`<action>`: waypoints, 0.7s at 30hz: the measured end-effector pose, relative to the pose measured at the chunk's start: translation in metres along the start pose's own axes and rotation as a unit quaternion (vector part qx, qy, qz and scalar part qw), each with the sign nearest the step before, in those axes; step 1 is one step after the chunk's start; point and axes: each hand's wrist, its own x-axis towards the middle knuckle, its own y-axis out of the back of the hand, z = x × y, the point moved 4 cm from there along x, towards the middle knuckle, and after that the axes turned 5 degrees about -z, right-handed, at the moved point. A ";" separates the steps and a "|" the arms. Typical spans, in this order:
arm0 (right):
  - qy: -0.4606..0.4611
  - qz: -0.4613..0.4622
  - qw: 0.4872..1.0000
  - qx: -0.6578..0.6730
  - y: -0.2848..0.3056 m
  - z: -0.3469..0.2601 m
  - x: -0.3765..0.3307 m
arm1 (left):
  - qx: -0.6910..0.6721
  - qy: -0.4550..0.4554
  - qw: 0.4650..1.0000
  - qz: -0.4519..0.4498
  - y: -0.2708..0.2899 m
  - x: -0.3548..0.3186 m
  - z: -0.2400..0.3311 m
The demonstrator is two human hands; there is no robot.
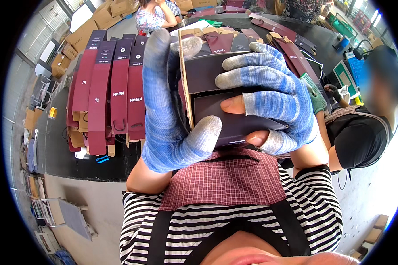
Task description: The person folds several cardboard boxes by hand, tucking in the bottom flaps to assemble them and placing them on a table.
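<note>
Close in front of my chest is a dark cardboard carton (205,73), its raw brown edge facing left and a dark gap running between two of its panels. My left hand (170,119), in a blue-and-grey knit glove, grips the carton's left side, thumb in front and fingers stretched up along it. Across the carton's right part lies my right hand (276,97), gloved alike, its fingers bent over the dark panels and its lowest digits around the near edge. Two bare fingertips poke out of that glove. The far side of the carton is hidden.
Several long maroon cartons (101,97) lie side by side on the black table (75,163) at left. More maroon cartons (292,53) rest at the far right. A co-worker (358,137) stands close on my right; another person (152,17) is across the table. Blue clips (102,159) lie near the edge.
</note>
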 end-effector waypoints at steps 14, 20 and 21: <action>-0.083 0.136 0.985 0.071 -0.006 0.005 -0.019 | 0.138 -0.076 0.978 -0.136 0.011 0.016 0.005; -0.174 0.199 0.922 0.282 -0.036 0.021 -0.042 | 0.178 -0.119 0.961 -0.177 0.018 0.026 -0.001; -0.188 0.201 0.914 0.298 -0.038 0.022 -0.043 | 0.186 -0.127 0.958 -0.176 0.017 0.027 0.000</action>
